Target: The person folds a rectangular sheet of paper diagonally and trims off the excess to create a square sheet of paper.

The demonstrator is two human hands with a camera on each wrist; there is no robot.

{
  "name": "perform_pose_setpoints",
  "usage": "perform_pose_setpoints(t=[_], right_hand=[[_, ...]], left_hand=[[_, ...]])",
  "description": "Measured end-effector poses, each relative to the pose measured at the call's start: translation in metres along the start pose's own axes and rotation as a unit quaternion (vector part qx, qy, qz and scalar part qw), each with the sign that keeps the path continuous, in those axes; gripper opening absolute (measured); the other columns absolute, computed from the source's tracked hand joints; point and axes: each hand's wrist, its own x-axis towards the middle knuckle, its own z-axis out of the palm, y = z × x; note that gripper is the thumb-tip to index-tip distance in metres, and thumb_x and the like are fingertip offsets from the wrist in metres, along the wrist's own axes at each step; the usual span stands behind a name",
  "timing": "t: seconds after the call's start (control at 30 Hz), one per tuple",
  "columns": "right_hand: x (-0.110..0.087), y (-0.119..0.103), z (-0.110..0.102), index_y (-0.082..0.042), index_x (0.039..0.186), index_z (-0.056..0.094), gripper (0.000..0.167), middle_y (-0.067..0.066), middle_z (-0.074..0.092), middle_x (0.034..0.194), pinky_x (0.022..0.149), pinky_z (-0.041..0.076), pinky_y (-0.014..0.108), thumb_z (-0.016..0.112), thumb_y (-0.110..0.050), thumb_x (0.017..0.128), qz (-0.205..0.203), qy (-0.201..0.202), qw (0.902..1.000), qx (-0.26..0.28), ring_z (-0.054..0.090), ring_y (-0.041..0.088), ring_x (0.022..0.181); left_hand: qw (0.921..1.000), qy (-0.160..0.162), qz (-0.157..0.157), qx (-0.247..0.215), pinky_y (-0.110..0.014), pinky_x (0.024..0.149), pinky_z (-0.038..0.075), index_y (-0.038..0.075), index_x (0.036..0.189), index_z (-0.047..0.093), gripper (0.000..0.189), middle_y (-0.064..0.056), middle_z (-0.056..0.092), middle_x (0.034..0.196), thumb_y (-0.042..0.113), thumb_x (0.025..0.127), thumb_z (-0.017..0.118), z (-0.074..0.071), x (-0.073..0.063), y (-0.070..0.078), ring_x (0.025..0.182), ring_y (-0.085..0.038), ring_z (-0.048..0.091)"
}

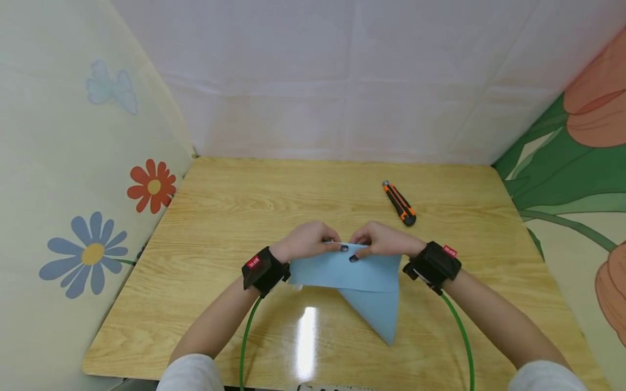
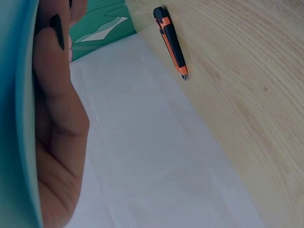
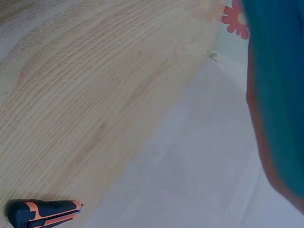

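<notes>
A folded sheet of light blue paper [image 1: 352, 274] is held up over the table, a pointed flap hanging down at its lower right. My left hand [image 1: 313, 239] pinches the top edge near its middle, thumb on the near face and fingers behind. Just to the right, my right hand [image 1: 383, 240] pinches the same edge the same way. In the left wrist view the paper [image 2: 16, 118] stands along the left side, with curled fingers [image 2: 61, 104] behind it. The right wrist view shows the paper [image 3: 280, 85] at the right, hiding most of that hand.
A black and orange utility knife [image 1: 399, 203] lies on the wooden table [image 1: 235, 201], behind and right of the hands. White cloth [image 1: 332, 98] hangs at the table's back edge, with flower-patterned panels at both sides. Green cables [image 1: 246, 336] run from the wrist cameras.
</notes>
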Motion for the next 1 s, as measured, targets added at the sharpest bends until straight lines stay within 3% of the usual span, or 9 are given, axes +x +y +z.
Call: perform_pose_setpoints(t=[0.67, 0.87, 1.0], right_hand=[[0.0009, 0.0011, -0.0012, 0.005, 0.101, 0.069, 0.016, 0.009, 0.072, 0.090, 0.071, 0.050, 0.022, 0.063, 0.001, 0.086, -0.017, -0.029, 0.9993, 0.013, 0.067, 0.010, 0.081], [0.0002, 0.0035, -0.0016, 0.002, 0.099, 0.071, 0.018, 0.001, 0.066, 0.079, 0.058, 0.038, 0.019, 0.055, -0.005, 0.094, -0.042, -0.011, 0.9990, -0.009, 0.048, 0.005, 0.061], [-0.0001, 0.0033, -0.0009, -0.001, 0.099, 0.070, 0.019, -0.001, 0.062, 0.080, 0.058, 0.037, 0.020, 0.052, -0.005, 0.095, -0.050, -0.016, 0.9986, -0.004, 0.047, 0.006, 0.062]], left_hand=[[0.9997, 0.015, 0.001, -0.021, -0.016, 0.056, 0.039, 0.008, 0.089, 0.074, 0.014, 0.002, 0.067, 0.075, 0.016, 0.090, 0.064, 0.0039, -0.0012, -0.0022, 0.060, -0.003, 0.049], [0.9996, 0.019, 0.017, -0.007, -0.016, 0.060, 0.040, 0.009, 0.088, 0.075, 0.013, 0.002, 0.069, 0.079, 0.017, 0.089, 0.066, 0.0035, -0.0022, -0.0016, 0.062, -0.002, 0.049], [0.9996, 0.013, 0.023, -0.007, -0.017, 0.063, 0.044, 0.009, 0.089, 0.075, 0.013, 0.001, 0.070, 0.082, 0.018, 0.089, 0.065, 0.0030, -0.0031, -0.0012, 0.065, -0.002, 0.052]])
